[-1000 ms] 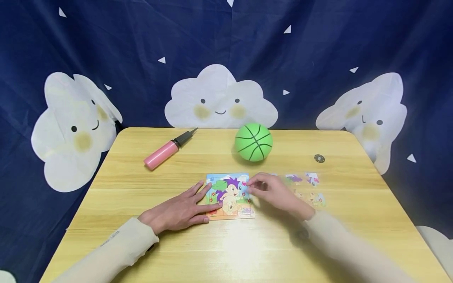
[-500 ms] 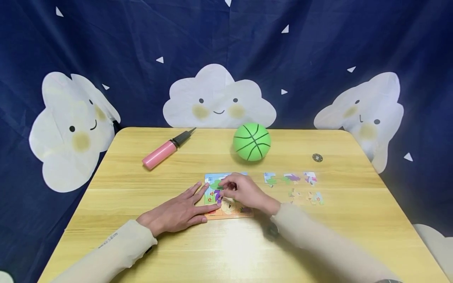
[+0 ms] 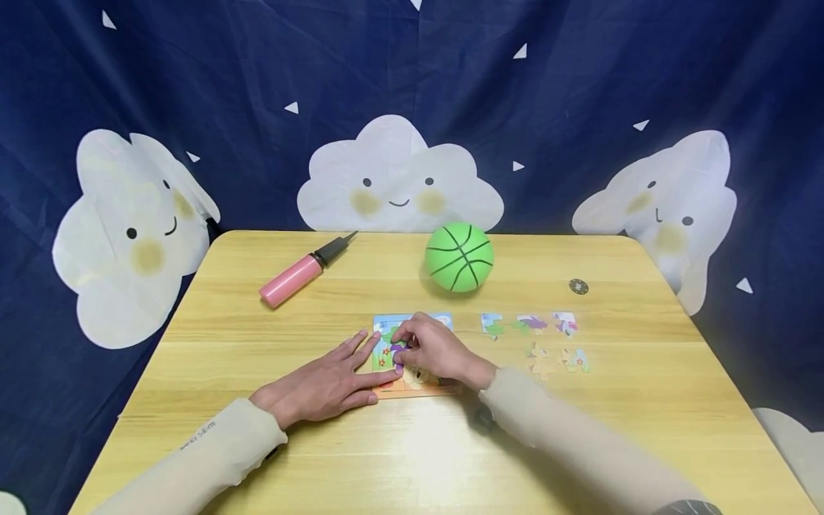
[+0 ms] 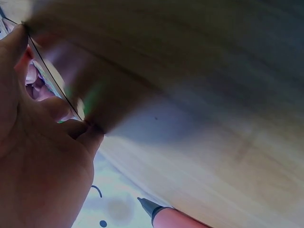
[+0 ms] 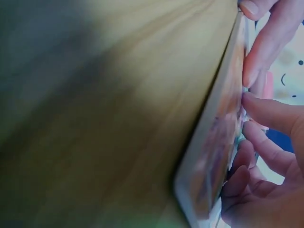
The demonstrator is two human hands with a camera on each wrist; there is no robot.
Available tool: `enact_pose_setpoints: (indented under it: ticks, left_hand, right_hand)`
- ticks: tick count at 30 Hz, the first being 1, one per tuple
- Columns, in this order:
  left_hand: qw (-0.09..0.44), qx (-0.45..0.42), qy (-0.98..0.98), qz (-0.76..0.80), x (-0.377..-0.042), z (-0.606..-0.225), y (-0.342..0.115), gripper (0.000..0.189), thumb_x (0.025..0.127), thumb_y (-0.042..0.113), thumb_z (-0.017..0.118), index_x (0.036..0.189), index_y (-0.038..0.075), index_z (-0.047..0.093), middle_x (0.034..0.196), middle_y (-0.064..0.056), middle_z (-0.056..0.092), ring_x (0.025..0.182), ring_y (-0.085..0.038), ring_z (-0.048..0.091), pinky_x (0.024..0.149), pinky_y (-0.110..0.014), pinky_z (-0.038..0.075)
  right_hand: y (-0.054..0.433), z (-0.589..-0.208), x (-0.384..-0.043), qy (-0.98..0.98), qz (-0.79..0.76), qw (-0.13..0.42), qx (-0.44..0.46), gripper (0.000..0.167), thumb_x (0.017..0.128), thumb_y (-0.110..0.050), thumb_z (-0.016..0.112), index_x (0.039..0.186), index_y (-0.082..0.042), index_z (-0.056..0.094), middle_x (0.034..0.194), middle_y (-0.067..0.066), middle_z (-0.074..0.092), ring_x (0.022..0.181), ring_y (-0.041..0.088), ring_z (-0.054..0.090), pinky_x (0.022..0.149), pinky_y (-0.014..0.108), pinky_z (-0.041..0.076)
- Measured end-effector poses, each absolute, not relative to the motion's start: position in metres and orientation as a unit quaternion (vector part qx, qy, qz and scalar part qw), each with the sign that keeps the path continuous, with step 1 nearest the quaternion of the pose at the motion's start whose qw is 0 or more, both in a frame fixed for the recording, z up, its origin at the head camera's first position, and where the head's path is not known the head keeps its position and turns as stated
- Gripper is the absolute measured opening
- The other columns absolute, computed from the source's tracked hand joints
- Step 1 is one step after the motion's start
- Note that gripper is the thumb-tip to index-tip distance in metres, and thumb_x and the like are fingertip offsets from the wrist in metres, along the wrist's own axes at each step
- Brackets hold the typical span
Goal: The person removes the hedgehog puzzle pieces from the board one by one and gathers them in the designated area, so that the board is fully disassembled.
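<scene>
A hedgehog jigsaw puzzle (image 3: pixel 381 327) in a flat tray lies mid-table, partly hidden under both hands. My left hand (image 3: pixel 325 383) rests along its left side with spread fingers, the tips on the tray. Over the middle of the picture, my right hand (image 3: pixel 439 349) pinches a small puzzle piece (image 3: pixel 398 356) between thumb and forefinger, mostly covered by the fingers. In the right wrist view the thumb (image 5: pixel 270 113) and forefinger come down at the puzzle surface, close to the left hand's fingers (image 5: pixel 266 50).
Several loose puzzle pieces (image 3: pixel 531 324) lie right of the tray. Behind stands a green ball (image 3: pixel 459 257); a pink hand pump (image 3: pixel 292 281) lies back left. A round black chip (image 3: pixel 578 286) sits at the back right. A blue cloud-patterned curtain (image 3: pixel 547 93) hangs beyond the table.
My right hand has moved left from the tray's right edge to the middle of the picture, settling there slightly further left in the last half second. My left hand stays in place.
</scene>
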State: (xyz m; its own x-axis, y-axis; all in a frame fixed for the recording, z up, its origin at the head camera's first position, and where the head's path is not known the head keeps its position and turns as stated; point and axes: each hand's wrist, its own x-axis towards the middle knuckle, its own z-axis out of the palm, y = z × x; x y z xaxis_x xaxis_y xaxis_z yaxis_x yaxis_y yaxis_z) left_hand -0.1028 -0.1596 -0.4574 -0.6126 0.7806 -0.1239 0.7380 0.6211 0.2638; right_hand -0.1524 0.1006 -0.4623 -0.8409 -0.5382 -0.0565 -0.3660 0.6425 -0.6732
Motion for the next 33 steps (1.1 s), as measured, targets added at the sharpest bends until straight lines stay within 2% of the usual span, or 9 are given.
enact_pose_setpoints:
  ticks: [6, 11, 15, 20, 25, 33]
  left_hand:
    - [0.124, 0.420, 0.894, 0.101, -0.102, -0.457, -0.159, 0.051, 0.116, 0.043, 0.051, 0.167, 0.039, 0.046, 0.179, -0.026, 0.021, 0.164, -0.053, 0.023, 0.127, -0.063, 0.038]
    - [0.128, 0.415, 0.895, 0.103, -0.103, -0.456, -0.159, 0.051, 0.116, 0.044, 0.050, 0.167, 0.040, 0.045, 0.179, -0.027, 0.020, 0.165, -0.052, 0.022, 0.128, -0.063, 0.037]
    - [0.136, 0.412, 0.895, 0.106, -0.103, -0.456, -0.159, 0.051, 0.116, 0.044, 0.049, 0.167, 0.040, 0.044, 0.180, -0.026, 0.019, 0.166, -0.051, 0.021, 0.128, -0.063, 0.037]
    - [0.140, 0.411, 0.895, 0.105, -0.104, -0.457, -0.159, 0.051, 0.117, 0.045, 0.048, 0.167, 0.041, 0.043, 0.180, -0.025, 0.019, 0.166, -0.050, 0.021, 0.128, -0.064, 0.036]
    - [0.140, 0.413, 0.894, 0.107, -0.104, -0.457, -0.158, 0.051, 0.117, 0.045, 0.048, 0.167, 0.042, 0.043, 0.181, -0.025, 0.018, 0.167, -0.050, 0.019, 0.128, -0.063, 0.036]
    - [0.144, 0.408, 0.895, 0.112, -0.104, -0.457, -0.158, 0.051, 0.117, 0.046, 0.047, 0.167, 0.042, 0.043, 0.181, -0.025, 0.018, 0.167, -0.049, 0.019, 0.128, -0.064, 0.036]
  right_hand:
    - [0.100, -0.463, -0.155, 0.885, -0.363, 0.139, -0.255, 0.019, 0.096, -0.011, 0.085, 0.109, -0.013, 0.071, 0.100, 0.002, 0.067, 0.090, 0.014, 0.060, 0.081, 0.029, 0.052]
    - [0.102, -0.466, -0.155, 0.865, -0.405, 0.141, -0.261, 0.012, 0.102, -0.007, 0.077, 0.109, -0.013, 0.069, 0.091, -0.001, 0.071, 0.081, 0.008, 0.060, 0.077, 0.024, 0.052]
    - [0.107, -0.468, -0.155, 0.841, -0.454, 0.142, -0.258, 0.007, 0.104, -0.007, 0.073, 0.110, -0.009, 0.072, 0.093, 0.004, 0.074, 0.081, 0.009, 0.062, 0.074, 0.023, 0.053]
    - [0.115, -0.465, -0.156, 0.822, -0.497, 0.144, -0.236, 0.011, 0.105, -0.011, 0.074, 0.115, -0.008, 0.075, 0.099, 0.007, 0.077, 0.083, 0.013, 0.064, 0.073, 0.024, 0.054]
    - [0.130, -0.459, -0.155, 0.817, -0.514, 0.155, -0.211, 0.016, 0.104, -0.016, 0.075, 0.119, -0.013, 0.076, 0.103, 0.005, 0.077, 0.089, 0.015, 0.066, 0.078, 0.025, 0.056]
    - [0.177, -0.443, -0.149, 0.825, -0.521, 0.155, -0.156, 0.021, 0.103, -0.019, 0.075, 0.122, -0.009, 0.076, 0.106, 0.006, 0.075, 0.097, 0.022, 0.066, 0.084, 0.030, 0.058]
